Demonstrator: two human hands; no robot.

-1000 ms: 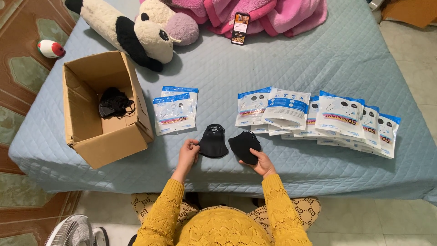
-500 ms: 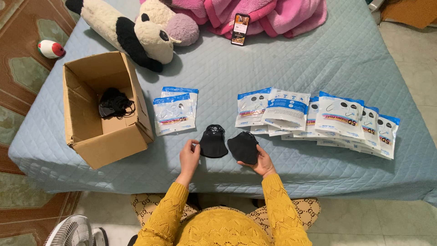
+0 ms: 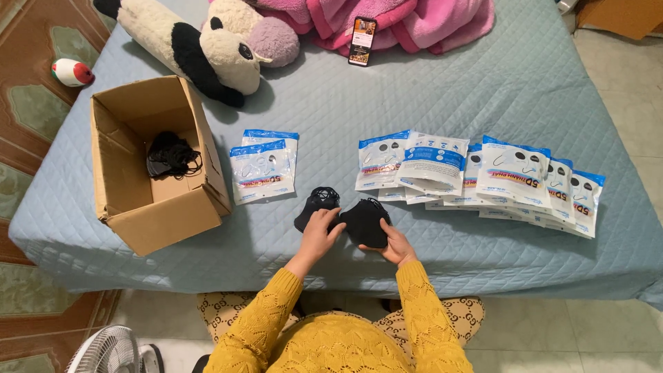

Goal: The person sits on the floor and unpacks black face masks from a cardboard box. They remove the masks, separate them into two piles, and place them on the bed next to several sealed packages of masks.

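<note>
Two black face masks lie on the blue quilted bed in front of me. My left hand (image 3: 320, 233) rests on the left mask (image 3: 315, 203), its fingers reaching toward the right one. My right hand (image 3: 394, 243) grips the lower right edge of the right mask (image 3: 364, 222). The two masks touch at their inner edges. Both sleeves are yellow knit.
An open cardboard box (image 3: 153, 207) with black masks (image 3: 170, 155) inside stands at the left. Two sealed mask packets (image 3: 262, 166) lie beside it; a row of several packets (image 3: 476, 173) spreads to the right. Plush toys (image 3: 207, 45), a pink blanket and a phone (image 3: 362, 40) lie at the far side.
My left hand has slid right from the left mask's outer edge onto the seam between the two masks. The masks now sit closer together.
</note>
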